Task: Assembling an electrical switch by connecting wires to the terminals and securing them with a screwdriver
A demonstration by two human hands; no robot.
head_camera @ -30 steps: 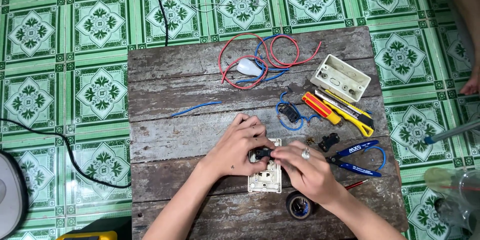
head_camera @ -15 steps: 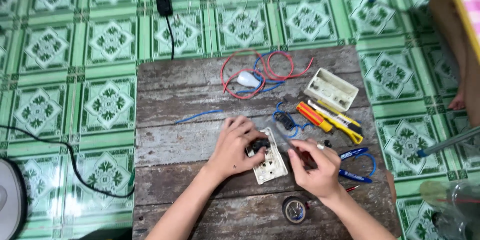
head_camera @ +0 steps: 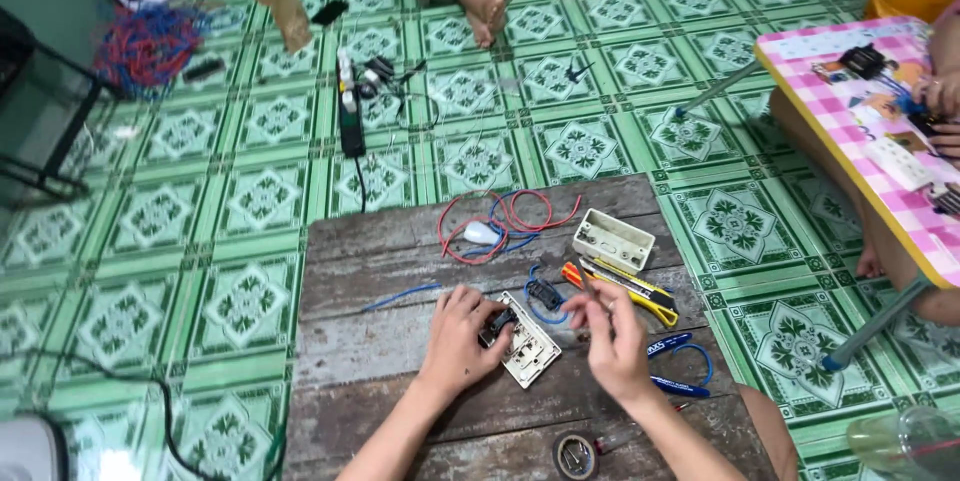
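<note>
Both hands work over a weathered grey wooden surface (head_camera: 380, 281) in the head view: the left hand (head_camera: 462, 336) pinches a small black switch module (head_camera: 497, 325) at the edge of a white rectangular switch plate (head_camera: 530, 352), which lies flat between the hands; the right hand (head_camera: 612, 339) is raised just beside it, fingertips pinched together, on what I cannot tell. Behind lie looped red and blue wires (head_camera: 505, 221), a white plastic junction box (head_camera: 612, 240), a yellow utility knife (head_camera: 640, 291) and blue-handled pliers (head_camera: 680, 366).

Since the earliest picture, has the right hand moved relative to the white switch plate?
Yes. The right hand has lifted off the white switch plate, toward the yellow cutter.
</note>
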